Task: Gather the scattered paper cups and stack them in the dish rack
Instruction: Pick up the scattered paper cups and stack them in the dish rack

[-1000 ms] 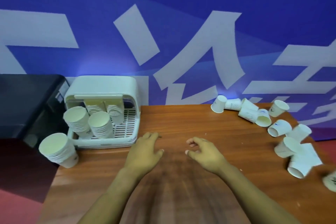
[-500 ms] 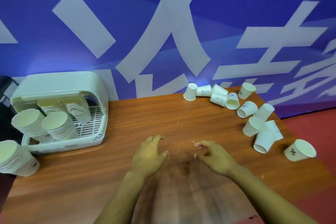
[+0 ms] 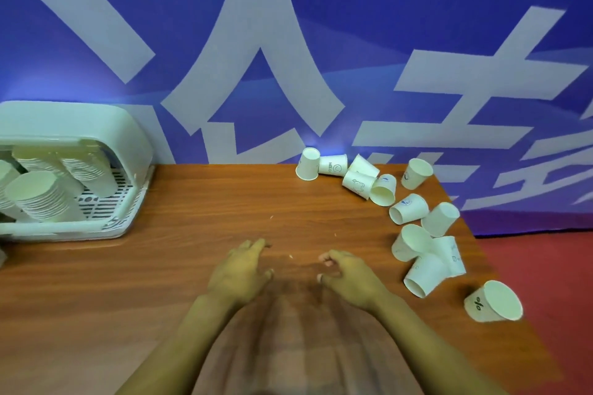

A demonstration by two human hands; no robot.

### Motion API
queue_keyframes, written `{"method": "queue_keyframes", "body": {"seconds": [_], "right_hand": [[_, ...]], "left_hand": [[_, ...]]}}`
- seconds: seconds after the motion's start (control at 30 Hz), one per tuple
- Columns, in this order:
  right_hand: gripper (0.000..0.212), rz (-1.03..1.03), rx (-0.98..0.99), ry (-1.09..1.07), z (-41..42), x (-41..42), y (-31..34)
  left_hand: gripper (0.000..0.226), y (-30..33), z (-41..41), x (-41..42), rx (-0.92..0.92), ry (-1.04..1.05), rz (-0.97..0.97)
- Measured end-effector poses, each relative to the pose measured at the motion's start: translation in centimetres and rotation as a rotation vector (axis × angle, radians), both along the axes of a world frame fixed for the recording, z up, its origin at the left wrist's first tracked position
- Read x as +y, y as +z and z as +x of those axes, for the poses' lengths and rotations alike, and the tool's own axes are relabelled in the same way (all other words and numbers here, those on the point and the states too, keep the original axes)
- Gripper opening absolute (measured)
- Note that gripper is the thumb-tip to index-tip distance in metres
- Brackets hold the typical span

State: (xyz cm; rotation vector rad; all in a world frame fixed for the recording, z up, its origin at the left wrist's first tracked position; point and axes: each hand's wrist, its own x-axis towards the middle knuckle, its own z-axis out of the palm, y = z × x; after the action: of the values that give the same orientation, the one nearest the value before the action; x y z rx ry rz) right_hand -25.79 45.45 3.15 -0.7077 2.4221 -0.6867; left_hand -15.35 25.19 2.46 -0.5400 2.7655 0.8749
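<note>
— Where are your hands?

— Both are low over the desk (image 3: 179, 266), side by side and apart. My left hand (image 3: 239, 276) has its fingers spread and fairly straight, pointing ahead, and holds nothing. My right hand (image 3: 348, 279) is loose, its fingers lightly curled inward, and it holds nothing either.

— And the cups?

— The loose cups (image 3: 409, 213) are scattered ahead and to the right of my right hand, in a curve along the far right corner of the desk. Most lie on their sides, several touching one another. The nearest bunch (image 3: 423, 269) is just right of my right hand. One cup (image 3: 494, 301) lies alone further right, at the desk's edge, its mouth turned up and toward me.

— The rack?

— The rack (image 3: 106, 224) is well to the left of my left hand and further out, at the desk's left end, partly cut off by the frame. Stacks (image 3: 41, 202) of nested cups lean inside it, mouths toward me, under its raised lid (image 3: 80, 120).
</note>
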Motion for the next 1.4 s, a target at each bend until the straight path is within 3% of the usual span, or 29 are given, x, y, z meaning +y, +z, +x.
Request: {"method": "queue_keyframes", "body": {"seconds": [0.3,0.5,1.03,1.4], "right_hand": [[0.031,0.164,0.105,0.134,-9.9,13.9,-0.1],[0.048,0.393,0.233,0.318,-14.2,18.9,-1.3],[0.059,0.411,0.259,0.478,-19.3,20.7,-5.9],[0.061,0.371,0.233,0.513,-20.1,20.4,-6.1]], "left_hand": [[0.058,0.5,-10.2,15.1,-0.046,-0.029,-0.018],[0.065,0.0,-15.0,20.4,-0.103,-0.074,-0.045],[0.074,-3.8,-25.7,25.0,-0.136,-0.352,-0.246],[0.068,-3.9,-25.4,23.4,-0.098,-0.225,-0.127]]}}
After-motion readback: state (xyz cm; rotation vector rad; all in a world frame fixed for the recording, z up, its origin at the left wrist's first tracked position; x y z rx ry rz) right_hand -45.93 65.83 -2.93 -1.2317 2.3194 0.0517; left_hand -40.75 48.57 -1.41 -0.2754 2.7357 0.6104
